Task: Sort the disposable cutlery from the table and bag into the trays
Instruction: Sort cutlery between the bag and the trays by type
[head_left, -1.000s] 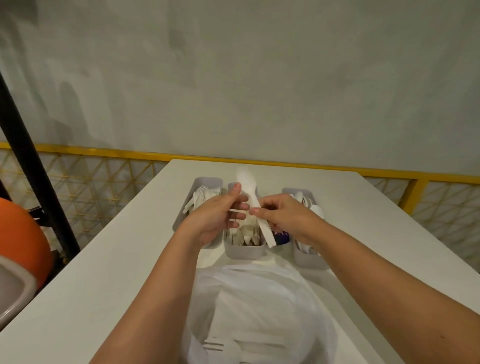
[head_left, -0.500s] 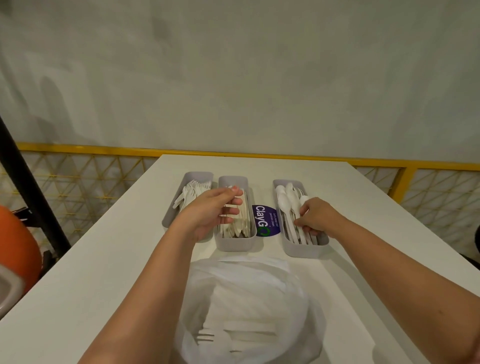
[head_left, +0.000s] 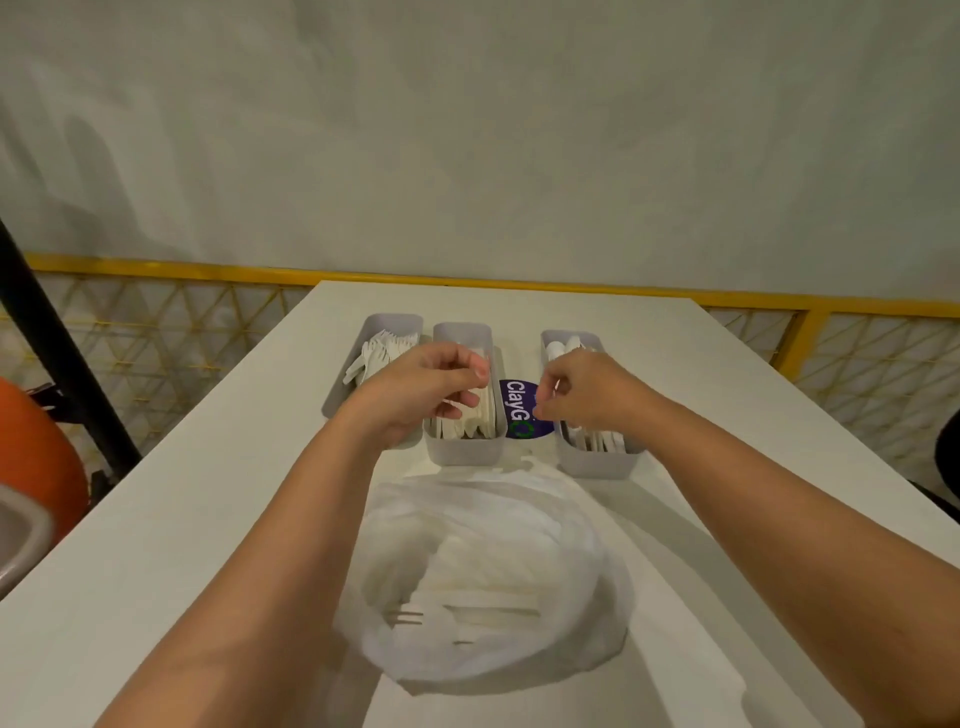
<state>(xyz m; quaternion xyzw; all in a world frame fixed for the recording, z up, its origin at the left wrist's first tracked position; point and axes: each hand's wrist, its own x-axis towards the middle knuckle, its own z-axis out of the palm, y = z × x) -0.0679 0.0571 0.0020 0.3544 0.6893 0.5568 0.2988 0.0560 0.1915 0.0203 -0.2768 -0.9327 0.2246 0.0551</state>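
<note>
1. Worktop (head_left: 156, 519): white, rectangular, running away from the viewer towards a yellow railing (head_left: 156, 267) and a pale wall.
2. Plastic bag (head_left: 519, 519): white, translucent, lying crumpled on the near middle of the worktop. A fork (head_left: 405, 617) and other white cutlery showed through the film.
3. Trays, three, grey, narrow, set lengthwise side by side beyond the bag.
   - Left tray (head_left: 374, 325): held white forks (head_left: 382, 353), some leaning over its left rim.
   - Middle tray (head_left: 462, 452): touching the left tray; held flat white cutlery (head_left: 483, 421), type unclear.
   - Right tray (head_left: 597, 462): stood apart from the middle one; held white spoons (head_left: 558, 345).
4. Left hand (head_left: 415, 395): above the left and middle trays, fingers curled. A white strip showed among them; whether it was gripped or lay in the tray below could not be told.
5. Right hand (head_left: 587, 389): over the right tray's inner edge, fingers clenched inward, nothing seen in them.
6. Sticker (head_left: 519, 410): purple, reading "ClayGo", on the worktop between the middle and right trays.
</note>
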